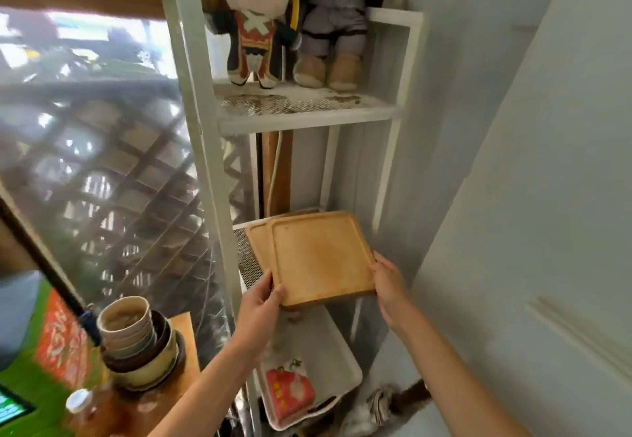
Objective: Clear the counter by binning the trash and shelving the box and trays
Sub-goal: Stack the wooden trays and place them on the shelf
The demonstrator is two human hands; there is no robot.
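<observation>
Two square, pale wooden trays with raised rims (318, 258) are held as a stack, one offset slightly behind the other, over the middle mesh shelf (247, 258) of a white metal rack (191, 101). The left hand (261, 303) is clamped on the near left corner, thumb on top and fingers (278, 294) curled under; the right hand (388, 281) is pressed against the right edge, so both are closed on the stack. A two-sided hold is judged to keep the stack level and together while it is slid inward. The far half already lies over the shelf, the near part overhanging its front. The shelf above is taken by two plush dolls (260, 23), and a red packet (289, 394) lies in a white tray lower down, which probably explains the choice of tier. Stacked bowls (131, 334) sit on the table at the left.
</observation>
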